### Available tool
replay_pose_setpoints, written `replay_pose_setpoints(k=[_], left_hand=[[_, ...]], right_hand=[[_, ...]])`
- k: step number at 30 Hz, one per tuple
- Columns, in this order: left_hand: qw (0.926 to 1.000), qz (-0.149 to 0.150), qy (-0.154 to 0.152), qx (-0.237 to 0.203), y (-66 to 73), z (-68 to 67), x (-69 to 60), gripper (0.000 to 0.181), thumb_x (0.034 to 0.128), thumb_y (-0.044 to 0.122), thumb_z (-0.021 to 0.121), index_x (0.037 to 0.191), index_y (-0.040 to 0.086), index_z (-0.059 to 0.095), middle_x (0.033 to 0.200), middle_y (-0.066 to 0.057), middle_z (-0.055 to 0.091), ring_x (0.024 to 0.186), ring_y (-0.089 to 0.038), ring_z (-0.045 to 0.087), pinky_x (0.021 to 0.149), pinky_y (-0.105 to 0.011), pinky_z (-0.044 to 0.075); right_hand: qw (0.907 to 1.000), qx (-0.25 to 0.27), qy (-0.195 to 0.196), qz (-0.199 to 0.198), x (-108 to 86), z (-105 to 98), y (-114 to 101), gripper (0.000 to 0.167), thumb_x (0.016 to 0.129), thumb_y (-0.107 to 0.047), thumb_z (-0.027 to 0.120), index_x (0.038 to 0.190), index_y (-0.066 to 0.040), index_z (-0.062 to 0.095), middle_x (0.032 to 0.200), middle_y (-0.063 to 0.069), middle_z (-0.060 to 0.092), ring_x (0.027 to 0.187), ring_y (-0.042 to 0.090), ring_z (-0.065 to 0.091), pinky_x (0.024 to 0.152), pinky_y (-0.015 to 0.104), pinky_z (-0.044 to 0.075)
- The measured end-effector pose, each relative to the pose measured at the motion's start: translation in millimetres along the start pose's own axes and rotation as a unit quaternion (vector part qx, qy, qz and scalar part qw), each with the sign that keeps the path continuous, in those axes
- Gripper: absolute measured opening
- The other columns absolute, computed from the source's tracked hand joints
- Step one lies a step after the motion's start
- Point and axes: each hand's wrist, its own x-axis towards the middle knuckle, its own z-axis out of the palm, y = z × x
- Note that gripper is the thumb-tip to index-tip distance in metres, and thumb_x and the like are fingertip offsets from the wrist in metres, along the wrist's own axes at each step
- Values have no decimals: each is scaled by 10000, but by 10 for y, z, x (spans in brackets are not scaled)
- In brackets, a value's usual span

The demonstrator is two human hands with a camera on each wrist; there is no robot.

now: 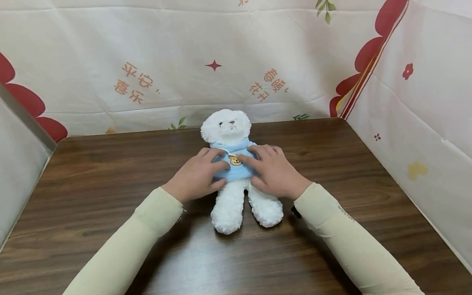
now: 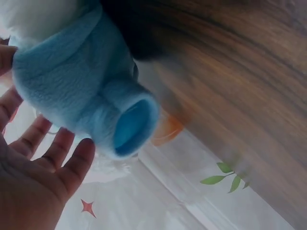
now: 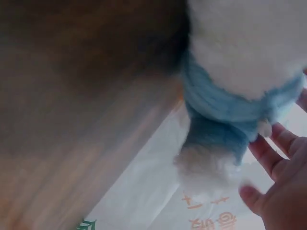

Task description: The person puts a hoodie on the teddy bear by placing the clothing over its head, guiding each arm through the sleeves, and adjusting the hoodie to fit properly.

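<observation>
A white plush teddy bear (image 1: 227, 207) lies face up on the table, its head toward the back wall. It has on a light blue sweater (image 1: 243, 170) with a small bear patch and a thin white cord. My left hand (image 1: 198, 173) touches the sweater from the left side, fingers spread. From the opposite side, my right hand (image 1: 276, 170) rests its fingertips near the patch. In the left wrist view a sleeve (image 2: 103, 124) gapes with no paw showing in its opening. A fluffy white paw (image 3: 206, 167) sticks out of the other sleeve in the right wrist view.
The dark wood-grain table (image 1: 98, 175) reaches back to a white printed cloth (image 1: 188, 45) with red trim and orange characters. Another printed cloth (image 1: 443, 119) hangs along the right side. A dark band (image 1: 296, 212) shows under the right wrist.
</observation>
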Motion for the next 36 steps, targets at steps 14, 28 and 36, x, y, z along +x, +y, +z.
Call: replay_pose_setpoints(k=[14,28,36], left_hand=[[9988,403,-110,262,-37,-26,-75,321,867,112,688,1182,164,715,1325,-165,536,1154,-348,516,888,-453,493],[9851,519,-193,1631,37,103,111,177,894,314,756,1012,187,723,1141,-62,535,981,-268,445,750,-383,475],[9961,546,-286,626,-37,-53,-60,286,879,181,656,1161,134,658,1272,-140,520,1155,-321,474,819,-452,490]], right_hand=[[9946,761,375,607,111,103,-56,433,950,-388,670,1239,-82,568,1196,135,470,1018,287,443,814,421,456],[9974,510,220,454,168,72,-80,402,915,-410,712,1180,-133,593,1110,97,470,889,250,425,646,367,414],[9945,725,-16,757,153,66,-47,403,922,-406,703,1194,-137,573,1137,98,456,945,261,427,705,410,422]])
